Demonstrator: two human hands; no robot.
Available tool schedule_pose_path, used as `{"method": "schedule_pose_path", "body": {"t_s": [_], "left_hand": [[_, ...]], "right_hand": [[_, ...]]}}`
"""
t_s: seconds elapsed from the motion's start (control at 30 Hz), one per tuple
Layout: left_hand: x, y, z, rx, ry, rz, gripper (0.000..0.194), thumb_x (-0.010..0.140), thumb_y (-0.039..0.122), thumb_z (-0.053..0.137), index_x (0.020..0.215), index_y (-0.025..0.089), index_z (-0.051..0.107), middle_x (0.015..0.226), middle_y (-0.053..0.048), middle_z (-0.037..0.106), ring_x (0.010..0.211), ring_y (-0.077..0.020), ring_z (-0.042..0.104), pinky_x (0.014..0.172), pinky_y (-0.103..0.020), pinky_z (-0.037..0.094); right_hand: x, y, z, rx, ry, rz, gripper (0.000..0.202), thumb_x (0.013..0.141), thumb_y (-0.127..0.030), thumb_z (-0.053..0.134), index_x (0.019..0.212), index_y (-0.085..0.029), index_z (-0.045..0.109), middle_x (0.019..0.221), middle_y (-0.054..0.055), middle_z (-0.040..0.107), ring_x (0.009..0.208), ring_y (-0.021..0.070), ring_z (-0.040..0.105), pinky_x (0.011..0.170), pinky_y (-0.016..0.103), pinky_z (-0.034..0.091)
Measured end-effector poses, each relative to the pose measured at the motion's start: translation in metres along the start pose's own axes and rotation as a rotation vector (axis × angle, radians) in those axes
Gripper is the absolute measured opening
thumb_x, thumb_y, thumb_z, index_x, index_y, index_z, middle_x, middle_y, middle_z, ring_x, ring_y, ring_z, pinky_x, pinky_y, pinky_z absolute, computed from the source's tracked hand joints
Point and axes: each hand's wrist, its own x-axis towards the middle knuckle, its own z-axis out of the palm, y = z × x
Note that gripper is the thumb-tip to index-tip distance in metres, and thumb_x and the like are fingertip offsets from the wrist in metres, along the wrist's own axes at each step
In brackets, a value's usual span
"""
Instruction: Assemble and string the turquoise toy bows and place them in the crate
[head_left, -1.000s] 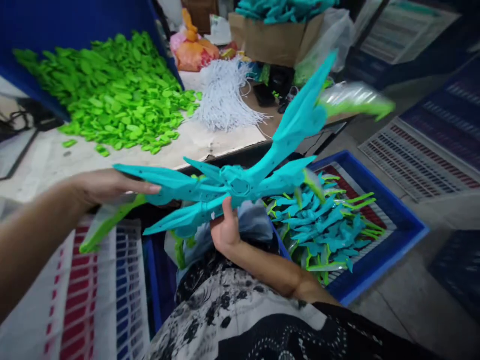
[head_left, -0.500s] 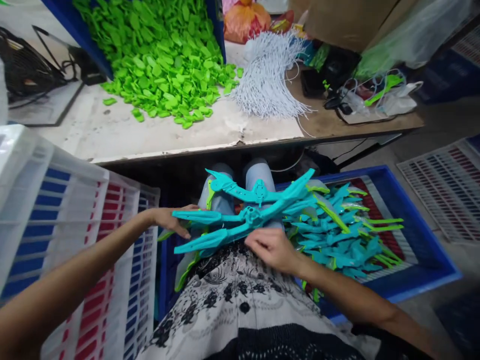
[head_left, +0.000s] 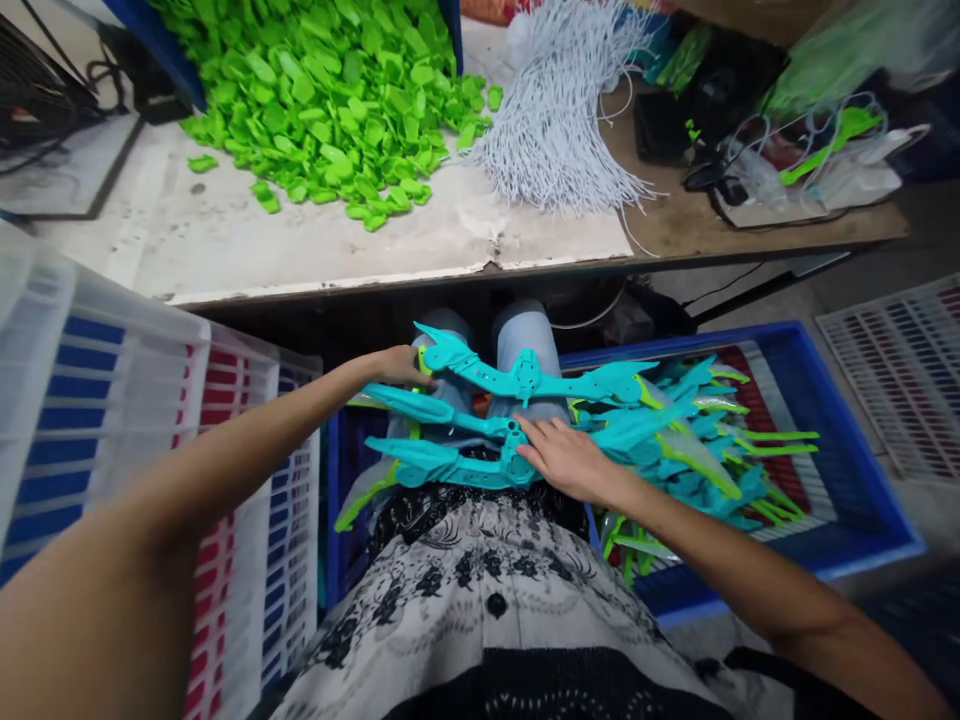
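Note:
Across my lap lie several turquoise plastic bow-shaped parts with green tips. My left hand (head_left: 405, 367) is at the left end of the far turquoise part (head_left: 487, 378), by its green tip; its fingers are partly hidden there. My right hand (head_left: 562, 455) rests on the middle joint of the nearer turquoise parts (head_left: 480, 470), its fingers spread over them. To the right, a blue crate (head_left: 862, 500) holds a heap of similar turquoise and green parts (head_left: 697, 440).
On the table (head_left: 300, 250) are a pile of green pieces (head_left: 330, 120), a bundle of white strings (head_left: 562, 120) and assorted clutter (head_left: 817, 160) at right. White slatted baskets (head_left: 247, 400) stand at my left, and another slatted rack (head_left: 900, 370) lies far right.
My left hand has moved right and away from me, to the far part's end. My right hand has moved onto the middle joint and its fingers have spread. The turquoise parts have shifted apart.

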Motion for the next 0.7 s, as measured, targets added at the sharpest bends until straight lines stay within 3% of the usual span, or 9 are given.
{"method": "schedule_pose_path", "body": {"t_s": [0.1, 0.2, 0.27, 0.4, 0.5, 0.57, 0.63, 0.7], "left_hand": [[-0.007, 0.003, -0.005, 0.350, 0.112, -0.036, 0.053, 0.064, 0.040, 0.065, 0.107, 0.010, 0.057, 0.089, -0.013, 0.068, 0.079, -0.0283, 0.064, 0.066, -0.030, 0.046], [-0.023, -0.005, -0.028, 0.615, 0.384, 0.041, 0.061, 0.073, 0.038, 0.055, 0.126, 0.010, 0.043, 0.107, -0.018, 0.063, 0.096, -0.0333, 0.062, 0.076, -0.035, 0.047], [-0.029, -0.015, -0.042, 0.675, 0.422, 0.111, 0.062, 0.074, 0.036, 0.053, 0.130, 0.013, 0.038, 0.114, -0.017, 0.061, 0.101, -0.0340, 0.060, 0.081, -0.037, 0.046], [-0.026, -0.030, -0.055, 0.525, 0.362, 0.121, 0.062, 0.071, 0.041, 0.054, 0.126, 0.015, 0.042, 0.104, -0.011, 0.064, 0.094, -0.0315, 0.062, 0.078, -0.036, 0.047], [-0.019, -0.028, -0.051, 0.356, 0.363, 0.108, 0.054, 0.067, 0.048, 0.058, 0.110, 0.016, 0.053, 0.096, -0.008, 0.065, 0.089, -0.0275, 0.062, 0.075, -0.032, 0.047], [-0.018, -0.024, -0.046, 0.302, 0.420, 0.068, 0.050, 0.065, 0.049, 0.060, 0.104, 0.017, 0.056, 0.094, -0.007, 0.065, 0.086, -0.0257, 0.062, 0.073, -0.030, 0.046], [-0.019, -0.023, -0.039, 0.253, 0.461, 0.035, 0.050, 0.065, 0.049, 0.060, 0.104, 0.018, 0.057, 0.091, -0.005, 0.066, 0.082, -0.0234, 0.061, 0.069, -0.028, 0.046], [-0.024, -0.024, -0.034, 0.202, 0.466, 0.046, 0.052, 0.065, 0.047, 0.062, 0.108, 0.019, 0.056, 0.088, -0.002, 0.066, 0.079, -0.0212, 0.061, 0.067, -0.025, 0.045]], "right_hand": [[-0.014, 0.008, 0.007, 0.079, -0.008, -0.045, 0.055, 0.096, -0.046, 0.025, 0.136, -0.014, 0.043, 0.128, 0.015, 0.054, 0.114, 0.0278, 0.049, 0.088, 0.040, 0.047], [-0.009, 0.010, 0.007, 0.009, -0.065, -0.007, 0.054, 0.096, -0.045, 0.027, 0.132, -0.011, 0.048, 0.128, 0.015, 0.053, 0.114, 0.0294, 0.049, 0.086, 0.040, 0.048], [0.002, 0.008, 0.002, -0.046, -0.081, 0.004, 0.056, 0.095, -0.046, 0.028, 0.136, -0.010, 0.042, 0.128, 0.017, 0.053, 0.113, 0.0311, 0.051, 0.084, 0.041, 0.048], [0.021, 0.001, -0.009, -0.004, -0.184, -0.004, 0.066, 0.095, -0.048, 0.027, 0.147, -0.009, 0.020, 0.134, 0.019, 0.049, 0.117, 0.0331, 0.051, 0.092, 0.046, 0.042], [0.023, -0.001, -0.016, 0.069, -0.330, -0.011, 0.069, 0.094, -0.049, 0.026, 0.146, -0.004, 0.019, 0.135, 0.022, 0.048, 0.118, 0.0325, 0.052, 0.092, 0.042, 0.042], [0.024, 0.000, -0.025, 0.047, -0.398, -0.017, 0.070, 0.092, -0.051, 0.031, 0.143, -0.003, 0.028, 0.127, 0.024, 0.054, 0.111, 0.0325, 0.057, 0.086, 0.040, 0.045], [0.032, 0.002, -0.042, -0.017, -0.433, -0.024, 0.066, 0.089, -0.057, 0.037, 0.131, -0.007, 0.049, 0.109, 0.022, 0.065, 0.098, 0.0329, 0.062, 0.078, 0.039, 0.046], [0.051, 0.002, -0.062, -0.013, -0.312, -0.056, 0.058, 0.088, -0.060, 0.038, 0.111, -0.013, 0.064, 0.093, 0.017, 0.068, 0.089, 0.0301, 0.064, 0.076, 0.038, 0.046]]}}
